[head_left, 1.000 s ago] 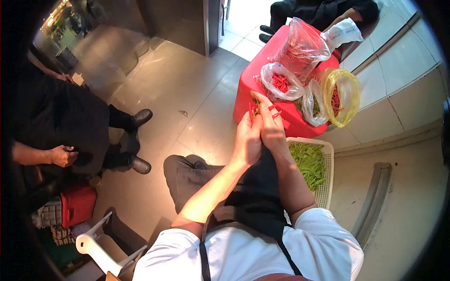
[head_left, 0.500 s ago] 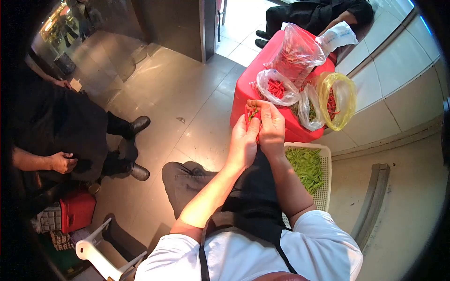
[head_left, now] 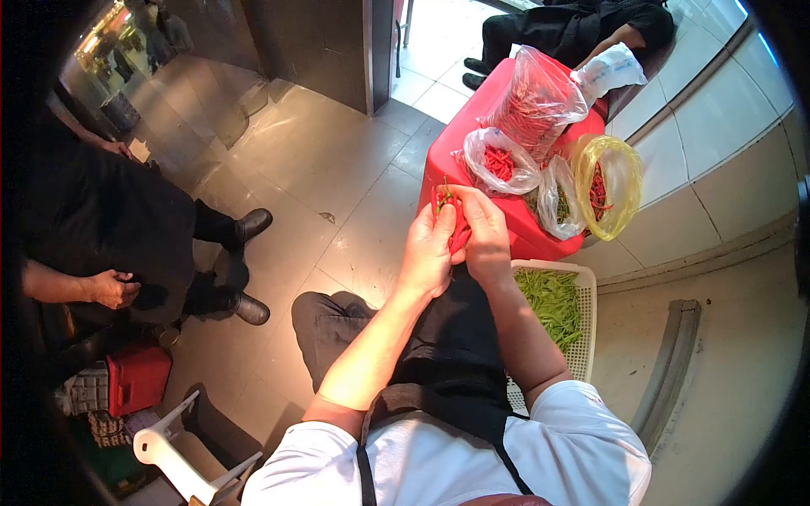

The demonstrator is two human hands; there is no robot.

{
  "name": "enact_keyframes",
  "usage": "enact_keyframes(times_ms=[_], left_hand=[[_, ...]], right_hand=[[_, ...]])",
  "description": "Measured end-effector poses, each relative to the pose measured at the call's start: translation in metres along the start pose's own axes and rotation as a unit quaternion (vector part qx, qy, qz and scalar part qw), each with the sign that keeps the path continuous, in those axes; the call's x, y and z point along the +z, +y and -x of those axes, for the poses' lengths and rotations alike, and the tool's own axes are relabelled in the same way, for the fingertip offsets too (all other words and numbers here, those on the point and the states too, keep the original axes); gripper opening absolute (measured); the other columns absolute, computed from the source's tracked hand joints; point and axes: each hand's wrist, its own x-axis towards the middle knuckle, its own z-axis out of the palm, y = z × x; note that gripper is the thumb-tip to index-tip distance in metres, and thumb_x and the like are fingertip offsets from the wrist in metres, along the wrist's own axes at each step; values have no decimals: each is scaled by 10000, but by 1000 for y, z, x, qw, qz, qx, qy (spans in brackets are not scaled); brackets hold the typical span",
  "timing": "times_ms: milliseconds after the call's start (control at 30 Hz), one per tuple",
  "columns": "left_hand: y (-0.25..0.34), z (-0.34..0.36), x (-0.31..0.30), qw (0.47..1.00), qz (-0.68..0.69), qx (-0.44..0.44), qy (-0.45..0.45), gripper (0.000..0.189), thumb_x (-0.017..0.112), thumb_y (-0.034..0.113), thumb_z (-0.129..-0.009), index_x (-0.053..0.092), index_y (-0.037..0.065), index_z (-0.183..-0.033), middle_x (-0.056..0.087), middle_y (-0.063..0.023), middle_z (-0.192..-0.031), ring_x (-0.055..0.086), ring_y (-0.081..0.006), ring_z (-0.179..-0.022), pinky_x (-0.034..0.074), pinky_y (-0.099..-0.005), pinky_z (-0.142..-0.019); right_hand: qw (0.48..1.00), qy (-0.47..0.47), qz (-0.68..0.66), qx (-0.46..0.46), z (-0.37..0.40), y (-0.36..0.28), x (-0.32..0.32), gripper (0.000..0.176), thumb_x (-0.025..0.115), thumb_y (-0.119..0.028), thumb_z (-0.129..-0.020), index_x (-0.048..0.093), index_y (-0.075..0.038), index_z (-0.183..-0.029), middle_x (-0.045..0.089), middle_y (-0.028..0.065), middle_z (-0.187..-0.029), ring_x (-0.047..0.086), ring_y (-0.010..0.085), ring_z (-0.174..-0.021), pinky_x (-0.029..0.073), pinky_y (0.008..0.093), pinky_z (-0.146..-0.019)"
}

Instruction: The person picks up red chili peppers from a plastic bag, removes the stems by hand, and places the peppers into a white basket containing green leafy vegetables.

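Several red chilies (head_left: 459, 235) with green stems lie between my two hands, in front of the red table. My left hand (head_left: 429, 253) is wrapped round them from the left. From the right, my right hand (head_left: 485, 232) presses its fingers against the same chilies near the stems. Just beyond my hands, a clear bag of red chilies (head_left: 499, 163) stands open on the red table (head_left: 445, 160). Beside it are a bag with green contents (head_left: 553, 198) and a yellow-rimmed bag (head_left: 629, 181) with red chilies inside.
A larger clear bag (head_left: 536, 101) and a white bag (head_left: 609, 69) are at the table's back. A basket (head_left: 587, 320) of green vegetables stands right of my legs. One person (head_left: 110, 228) is at the left, another (head_left: 574, 32) behind the table. A white chair (head_left: 173, 460) stands lower left.
My hands have drawn slightly closer to me and turned, so more of the red chilies shows between them. The bags have kept their places on the table.
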Motion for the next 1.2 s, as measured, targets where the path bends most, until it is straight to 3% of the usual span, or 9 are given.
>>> enact_keyframes(times_ms=[67, 233, 300, 533, 633, 733, 833, 1067, 1200], left_hand=[[1, 0, 0, 1000, 20, -21, -2, 323, 478, 331, -1014, 540, 64, -1184, 626, -12, -956, 579, -78, -752, 478, -216, -621], [3, 5, 26, 994, 81, -38, 71, 330, 475, 380, -1005, 559, 83, -1121, 623, 6, -891, 562, -65, -674, 443, -215, -522], [0, 3, 15, 992, 90, -63, 61, 335, 470, 400, -1003, 565, 96, -1105, 619, 12, -859, 557, -70, -639, 430, -219, -495], [-8, -4, 12, 974, 125, -130, 136, 319, 474, 427, -994, 584, 132, -1041, 606, 12, -775, 466, -95, -473, 362, -212, -392], [-6, -9, 6, 964, 162, -172, 119, 344, 458, 432, -999, 584, 112, -1015, 603, -6, -768, 459, -99, -467, 360, -198, -390], [-4, -15, -7, 962, 202, -179, 28, 445, 418, 450, -1007, 574, 34, -1031, 599, -71, -791, 534, -130, -584, 385, -209, -419], [-1, -18, 1, 956, 235, -164, 67, 447, 425, 446, -1006, 573, 25, -1024, 604, -78, -811, 534, -127, -606, 375, -204, -416], [11, -11, 8, 978, 142, -132, 80, 391, 441, 412, -1010, 560, 42, -1052, 604, -61, -840, 516, -113, -601, 352, -190, -406], [8, -3, 10, 989, 86, -108, 50, 358, 443, 401, -1012, 537, 65, -1095, 570, -33, -815, 462, -80, -553, 324, -175, -392]], right_hand=[[999, -31, -12, 38, -3, -3, -7, 331, 420, -227, -1029, 591, 25, -1161, 639, 82, -1089, 576, 123, -1016, 451, 272, -918], [996, 22, 86, -16, -5, 3, -2, 323, 417, -243, -1036, 604, -2, -1142, 649, 57, -994, 548, 49, -606, 442, 178, -511], [994, 28, 76, 68, -3, 0, -4, 320, 422, -242, -1036, 606, -1, -1137, 651, 47, -955, 517, 34, -565, 410, 172, -469], [990, 22, 132, -34, -8, 36, -11, 378, 411, -297, -1041, 584, 3, -1192, 648, 58, -1002, 566, 57, -696, 454, 190, -522], [993, 72, -24, 92, -10, 25, -9, 454, 387, -354, -1042, 529, 15, -1266, 636, 76, -1102, 582, 68, -765, 490, 194, -631], [989, 34, -79, 122, -8, 17, -16, 520, 374, -402, -1037, 481, 26, -1313, 618, 96, -1173, 597, 88, -858, 507, 206, -736], [993, -24, -74, 92, -6, 20, -24, 549, 385, -425, -1029, 482, 40, -1305, 614, 105, -1179, 592, 97, -894, 507, 219, -766], [999, -9, 7, 45, -1, -10, -31, 374, 599, -71, -938, 505, 41, -1282, 591, 54, -985, 571, 75, -833, 477, 214, -721], [980, -34, 195, -22, -2, -17, -28, 427, 717, -45, -824, 561, 16, -1217, 518, 27, -911, 571, 59, -612, 471, 191, -537]])
